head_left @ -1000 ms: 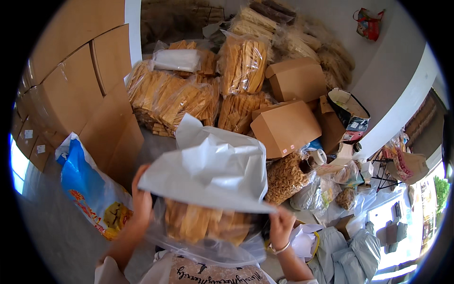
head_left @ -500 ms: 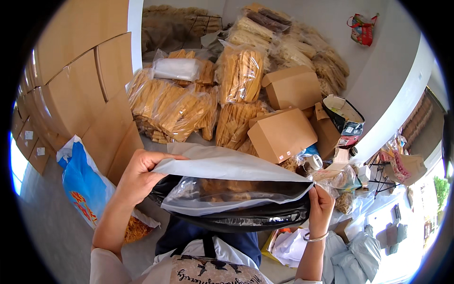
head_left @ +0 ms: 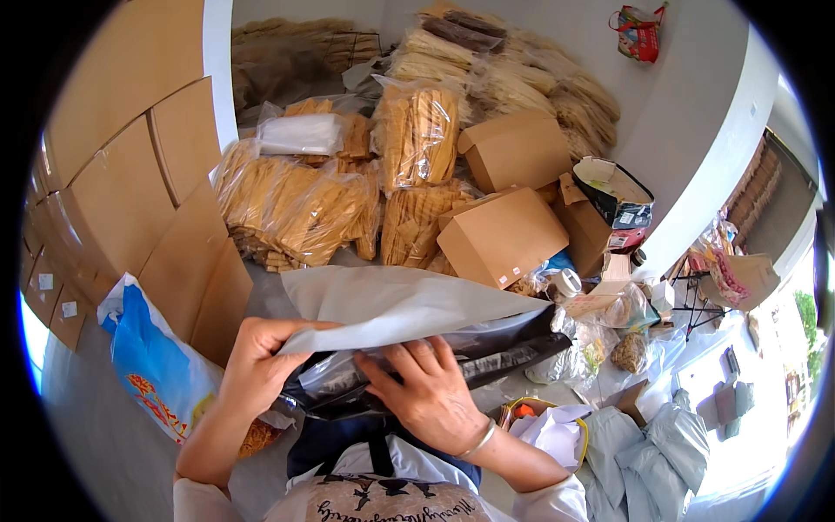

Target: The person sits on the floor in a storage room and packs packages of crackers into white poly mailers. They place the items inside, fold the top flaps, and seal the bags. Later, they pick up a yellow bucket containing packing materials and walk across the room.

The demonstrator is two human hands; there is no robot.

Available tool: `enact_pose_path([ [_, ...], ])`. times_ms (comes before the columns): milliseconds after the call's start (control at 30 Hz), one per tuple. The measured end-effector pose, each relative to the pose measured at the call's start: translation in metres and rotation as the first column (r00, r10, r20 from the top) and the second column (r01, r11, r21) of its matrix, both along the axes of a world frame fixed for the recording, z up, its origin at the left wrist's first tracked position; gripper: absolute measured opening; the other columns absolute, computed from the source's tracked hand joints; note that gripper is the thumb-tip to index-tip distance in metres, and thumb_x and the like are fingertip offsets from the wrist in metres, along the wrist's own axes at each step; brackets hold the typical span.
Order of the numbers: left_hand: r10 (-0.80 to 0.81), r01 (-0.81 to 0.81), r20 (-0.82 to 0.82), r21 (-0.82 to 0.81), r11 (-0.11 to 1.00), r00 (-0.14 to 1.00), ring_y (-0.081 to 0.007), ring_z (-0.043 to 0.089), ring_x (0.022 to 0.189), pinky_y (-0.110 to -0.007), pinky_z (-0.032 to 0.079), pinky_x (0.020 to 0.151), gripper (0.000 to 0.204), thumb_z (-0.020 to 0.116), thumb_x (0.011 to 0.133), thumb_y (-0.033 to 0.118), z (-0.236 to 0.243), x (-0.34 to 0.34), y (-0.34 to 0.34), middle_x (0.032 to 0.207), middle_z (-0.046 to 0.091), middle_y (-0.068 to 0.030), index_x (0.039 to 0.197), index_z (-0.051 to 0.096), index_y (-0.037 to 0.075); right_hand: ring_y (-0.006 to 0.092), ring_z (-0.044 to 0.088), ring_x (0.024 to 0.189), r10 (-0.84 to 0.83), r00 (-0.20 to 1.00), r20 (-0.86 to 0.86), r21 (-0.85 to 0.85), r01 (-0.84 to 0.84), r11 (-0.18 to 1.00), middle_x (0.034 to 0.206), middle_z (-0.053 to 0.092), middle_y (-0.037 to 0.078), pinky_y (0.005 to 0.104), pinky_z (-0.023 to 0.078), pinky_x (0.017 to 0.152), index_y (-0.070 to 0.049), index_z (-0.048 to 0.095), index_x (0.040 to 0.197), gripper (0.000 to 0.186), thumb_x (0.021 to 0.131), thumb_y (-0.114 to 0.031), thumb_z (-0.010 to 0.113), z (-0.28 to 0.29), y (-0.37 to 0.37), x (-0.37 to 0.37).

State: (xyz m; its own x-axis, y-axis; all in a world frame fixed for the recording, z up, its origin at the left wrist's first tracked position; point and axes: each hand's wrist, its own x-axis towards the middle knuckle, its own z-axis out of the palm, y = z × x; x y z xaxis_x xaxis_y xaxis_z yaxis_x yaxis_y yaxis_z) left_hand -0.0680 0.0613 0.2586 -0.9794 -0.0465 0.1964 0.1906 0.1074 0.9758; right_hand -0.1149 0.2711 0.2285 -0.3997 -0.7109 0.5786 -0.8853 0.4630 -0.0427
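A poly mailer (head_left: pixel 391 300), grey outside and black inside, is in front of my body with its mouth facing me. At its left corner my left hand (head_left: pixel 261 361) pinches the grey flap between thumb and fingers. My right hand (head_left: pixel 428 391) lies at the middle of the mouth, fingers spread and pressed against the black inner film, fingertips partly under the flap. A bit of clear plastic shows inside, left of my right hand; what it wraps is mostly hidden. The mailer's right end sticks out unheld.
Bagged yellow-brown dried sticks (head_left: pixel 296 209) lie ahead, near two brown cartons (head_left: pixel 504 235). Cardboard sheets (head_left: pixel 130 200) lean at left beside a blue-and-white sack (head_left: pixel 152 348). Grey filled mailers (head_left: pixel 652 461) and a yellow-edged box of papers (head_left: pixel 548 435) sit at lower right.
My right hand has let go of the mailer's right corner and moved left to the mouth. The mouth has narrowed and the clear inner bag is mostly covered. My left hand still grips the flap.
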Motion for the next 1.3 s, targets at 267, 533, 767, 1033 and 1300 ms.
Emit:
enact_pose_path([
  [267, -0.067, 0.067, 0.013, 0.003, 0.998, 0.998, -0.0096, 0.059, 0.087, -0.022, 0.047, 0.079, 0.027, 0.049, 0.080, -0.009, -0.001, 0.012, 0.003, 0.098, 0.067, -0.0118, 0.104, 0.062, -0.011, 0.0258, 0.055, 0.097, 0.101, 0.977, 0.189, -0.117, -0.079, 0.990, 0.098, 0.057, 0.009, 0.0399, 0.040, 0.086, -0.007, 0.064, 0.105, 0.031, 0.077, -0.020, 0.066, -0.009, -0.007, -0.004],
  [533, -0.226, 0.159, -0.116, -0.415, 0.896, 0.967, -0.0184, 0.068, 0.067, -0.025, 0.048, 0.059, 0.026, 0.055, 0.079, -0.004, -0.009, 0.027, 0.013, 0.082, 0.067, -0.0142, 0.101, 0.067, 0.003, 0.0369, 0.060, 0.082, -0.019, 0.928, 0.372, -0.251, 0.120, 0.961, 0.088, 0.063, 0.016, 0.0448, 0.047, 0.073, -0.003, 0.065, 0.092, 0.024, 0.068, -0.007, 0.061, -0.031, -0.006, -0.016],
  [767, -0.288, 0.336, 0.179, -0.379, 0.862, 0.941, -0.0231, 0.067, 0.068, -0.026, 0.048, 0.059, 0.027, 0.057, 0.076, -0.003, -0.040, 0.036, 0.020, 0.080, 0.066, -0.0154, 0.100, 0.067, 0.004, 0.0294, 0.060, 0.090, 0.008, 0.986, 0.164, -0.016, -0.005, 1.000, 0.097, 0.063, 0.013, 0.0411, 0.047, 0.081, -0.007, 0.064, 0.101, 0.027, 0.079, -0.017, 0.052, -0.102, -0.011, -0.016],
  [1033, -0.243, 0.318, 0.227, -0.401, 0.859, 0.943, -0.0164, 0.054, 0.049, -0.025, 0.042, 0.051, 0.017, 0.061, 0.074, -0.003, -0.070, 0.041, 0.012, 0.064, 0.060, -0.0150, 0.089, 0.067, 0.001, 0.0256, 0.060, 0.094, -0.010, 1.000, -0.025, -0.197, 0.005, 0.980, 0.102, 0.062, 0.010, 0.0369, 0.047, 0.084, -0.006, 0.060, 0.108, 0.030, 0.082, -0.019, 0.051, -0.129, -0.007, 0.012],
  [1300, -0.233, 0.275, 0.154, -0.380, 0.883, 0.960, -0.0161, 0.060, 0.053, -0.023, 0.043, 0.052, 0.027, 0.059, 0.074, -0.006, -0.056, 0.047, 0.013, 0.074, 0.065, -0.0174, 0.099, 0.068, 0.003, 0.0216, 0.060, 0.085, 0.078, 0.993, -0.093, -0.126, -0.089, 0.988, 0.094, 0.064, 0.008, 0.0344, 0.047, 0.079, -0.003, 0.067, 0.091, 0.026, 0.066, -0.008, 0.061, -0.060, 0.059, 0.034],
])
